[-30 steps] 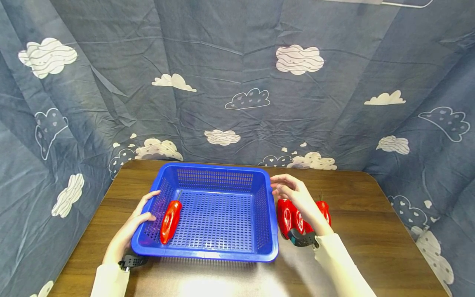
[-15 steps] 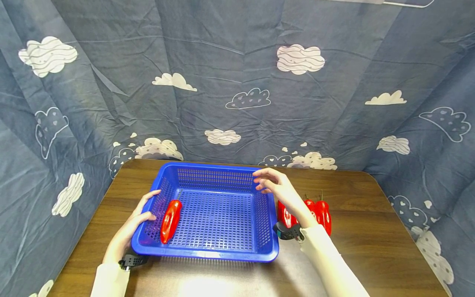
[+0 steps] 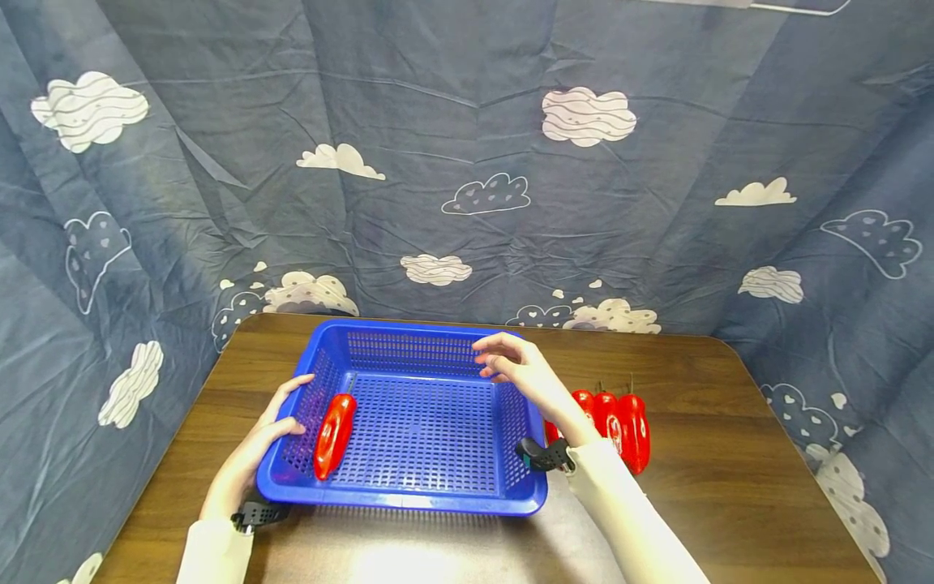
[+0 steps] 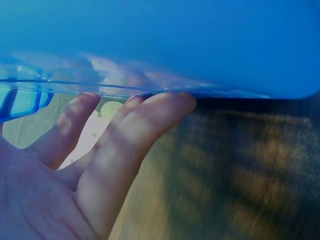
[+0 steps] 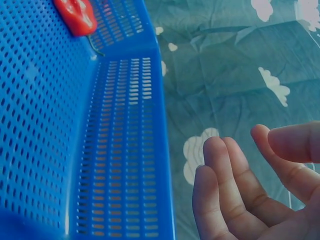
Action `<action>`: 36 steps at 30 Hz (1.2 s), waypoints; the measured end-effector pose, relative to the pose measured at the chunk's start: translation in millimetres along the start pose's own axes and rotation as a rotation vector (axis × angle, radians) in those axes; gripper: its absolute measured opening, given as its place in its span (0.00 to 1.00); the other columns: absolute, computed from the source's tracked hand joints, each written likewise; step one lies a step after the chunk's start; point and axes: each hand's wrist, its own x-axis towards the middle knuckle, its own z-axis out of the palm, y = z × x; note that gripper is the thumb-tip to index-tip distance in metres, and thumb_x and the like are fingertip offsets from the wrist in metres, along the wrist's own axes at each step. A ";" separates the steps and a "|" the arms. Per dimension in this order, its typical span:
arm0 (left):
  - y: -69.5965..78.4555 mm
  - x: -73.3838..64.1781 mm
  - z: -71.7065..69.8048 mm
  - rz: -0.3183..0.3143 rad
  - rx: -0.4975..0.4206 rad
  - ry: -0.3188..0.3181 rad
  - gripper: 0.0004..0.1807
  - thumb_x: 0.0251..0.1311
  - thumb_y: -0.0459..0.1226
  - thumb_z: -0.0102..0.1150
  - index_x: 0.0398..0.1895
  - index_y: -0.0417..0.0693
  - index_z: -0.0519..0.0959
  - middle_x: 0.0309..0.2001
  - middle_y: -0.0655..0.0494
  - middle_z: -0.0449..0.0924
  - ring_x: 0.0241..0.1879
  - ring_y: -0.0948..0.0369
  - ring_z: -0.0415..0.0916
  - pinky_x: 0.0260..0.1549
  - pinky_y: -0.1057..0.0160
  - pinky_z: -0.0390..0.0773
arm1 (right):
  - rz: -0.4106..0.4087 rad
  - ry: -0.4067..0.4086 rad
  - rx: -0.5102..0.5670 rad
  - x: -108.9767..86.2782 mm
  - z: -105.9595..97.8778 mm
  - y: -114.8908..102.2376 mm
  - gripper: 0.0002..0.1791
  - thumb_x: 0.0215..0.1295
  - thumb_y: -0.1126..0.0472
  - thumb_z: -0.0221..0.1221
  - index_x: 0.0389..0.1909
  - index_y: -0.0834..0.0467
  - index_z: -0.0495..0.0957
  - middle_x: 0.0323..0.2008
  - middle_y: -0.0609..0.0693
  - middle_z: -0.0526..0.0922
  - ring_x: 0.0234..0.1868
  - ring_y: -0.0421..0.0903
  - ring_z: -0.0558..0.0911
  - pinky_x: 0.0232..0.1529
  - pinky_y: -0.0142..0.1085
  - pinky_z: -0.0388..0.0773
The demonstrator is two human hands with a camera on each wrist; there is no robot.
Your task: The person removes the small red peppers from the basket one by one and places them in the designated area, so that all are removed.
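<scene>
A blue plastic basket (image 3: 423,414) with slotted walls sits on the wooden table. My left hand (image 3: 251,450) grips its left rim, with the thumb and one finger over the edge in the head view; other fingers (image 4: 115,155) lie against its outside in the left wrist view. Inside, along the left wall, lies one glossy red pepper (image 3: 336,436) with a green stem. Above the basket's back right corner hovers my right hand (image 3: 529,373), fingers loosely bent and nothing in them. Several more red peppers (image 3: 633,430) lie side by side right of the basket, partly hidden by the right forearm.
Table surface (image 3: 730,470) extends to the right of the peppers. A dark blue curtain (image 3: 467,162) printed with clouds hangs behind the table and at both sides.
My right hand has moved left from beside the basket's right rim to over its back right corner, uncovering more of the pepper row. My left hand and the basket stay put.
</scene>
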 end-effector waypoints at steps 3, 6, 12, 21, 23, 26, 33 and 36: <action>0.6 -0.3 0.2 -0.004 -0.014 -0.006 0.38 0.52 0.28 0.39 0.68 0.61 0.46 0.64 0.41 0.43 0.56 0.42 0.51 0.43 0.52 0.67 | 0.008 -0.010 -0.003 3.0 6.9 1.4 0.15 0.62 0.69 0.48 0.49 0.67 0.71 0.40 0.59 0.78 0.36 0.50 0.79 0.40 0.49 0.73; 1.1 -0.2 0.7 -0.011 -0.033 -0.010 0.39 0.52 0.28 0.39 0.68 0.61 0.46 0.64 0.41 0.42 0.57 0.42 0.50 0.43 0.51 0.68 | 0.010 -0.023 0.001 4.4 14.2 -1.1 0.15 0.62 0.69 0.48 0.49 0.67 0.71 0.39 0.59 0.78 0.36 0.53 0.79 0.40 0.50 0.73; 0.9 -0.7 0.7 -0.005 -0.033 -0.013 0.39 0.52 0.27 0.38 0.68 0.61 0.46 0.64 0.41 0.43 0.56 0.42 0.51 0.43 0.51 0.68 | 0.005 -0.047 0.005 8.3 26.8 0.1 0.15 0.62 0.69 0.48 0.48 0.67 0.71 0.38 0.59 0.78 0.35 0.50 0.79 0.40 0.53 0.72; 1.3 -0.5 0.6 -0.004 -0.031 -0.014 0.39 0.52 0.27 0.38 0.68 0.61 0.46 0.62 0.40 0.45 0.55 0.43 0.54 0.42 0.50 0.69 | 0.037 -0.065 0.006 15.2 41.2 8.9 0.14 0.61 0.69 0.49 0.48 0.65 0.72 0.38 0.60 0.79 0.33 0.50 0.79 0.39 0.52 0.73; 1.6 -0.6 0.8 -0.006 -0.028 -0.011 0.38 0.52 0.27 0.38 0.68 0.61 0.46 0.62 0.40 0.45 0.55 0.43 0.54 0.42 0.50 0.69 | 0.042 -0.070 0.005 16.4 44.8 10.3 0.15 0.61 0.69 0.49 0.49 0.65 0.72 0.38 0.61 0.78 0.34 0.53 0.78 0.39 0.53 0.72; 2.2 -1.0 0.9 -0.012 -0.032 -0.008 0.38 0.53 0.28 0.38 0.68 0.62 0.47 0.63 0.41 0.45 0.55 0.42 0.54 0.42 0.50 0.69 | 0.047 -0.075 -0.008 17.6 50.9 10.7 0.15 0.60 0.70 0.49 0.48 0.66 0.72 0.37 0.60 0.79 0.36 0.58 0.78 0.39 0.53 0.72; 1.6 -0.4 0.6 0.012 0.015 0.005 0.38 0.51 0.27 0.39 0.68 0.59 0.47 0.62 0.41 0.46 0.54 0.44 0.54 0.42 0.52 0.68 | 0.041 -0.099 -0.015 21.2 64.5 11.4 0.14 0.60 0.69 0.50 0.48 0.66 0.73 0.35 0.57 0.79 0.37 0.62 0.78 0.38 0.50 0.74; 1.5 -0.3 0.4 0.016 0.022 0.008 0.38 0.51 0.27 0.39 0.68 0.59 0.47 0.63 0.41 0.46 0.55 0.44 0.54 0.42 0.52 0.68 | 0.039 -0.113 -0.023 21.9 69.7 8.5 0.14 0.60 0.70 0.50 0.47 0.66 0.73 0.35 0.59 0.80 0.36 0.60 0.78 0.36 0.48 0.75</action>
